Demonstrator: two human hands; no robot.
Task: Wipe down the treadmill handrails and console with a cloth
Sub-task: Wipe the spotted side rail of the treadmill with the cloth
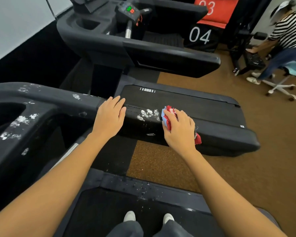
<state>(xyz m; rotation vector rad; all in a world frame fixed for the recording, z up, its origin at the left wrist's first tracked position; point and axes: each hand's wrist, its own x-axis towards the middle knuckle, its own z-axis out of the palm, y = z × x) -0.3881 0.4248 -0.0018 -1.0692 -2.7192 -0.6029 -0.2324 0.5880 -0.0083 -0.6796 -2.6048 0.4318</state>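
With my right hand (179, 130) clutching the bunched cloth (167, 118) on the handrail (225, 134) beside the white smears (149, 114) and my left hand (109, 115) resting flat on it, I fear so tight a wad merely spreads the residue.

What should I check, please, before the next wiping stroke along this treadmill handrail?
1. Cloth held in the right-hand grip: ok, fingers curl over it.
2. Cloth against the handrail: ok, pressed onto its top.
3. White smears left of the cloth: not ok, unwiped.
4. Left-hand grip out of a leftward stroke's path: not ok, it rests flat on the rail just beyond the smears.
5. Console tray smears: not ok, unwiped.
6. Clean side of the cloth facing down: cannot tell.
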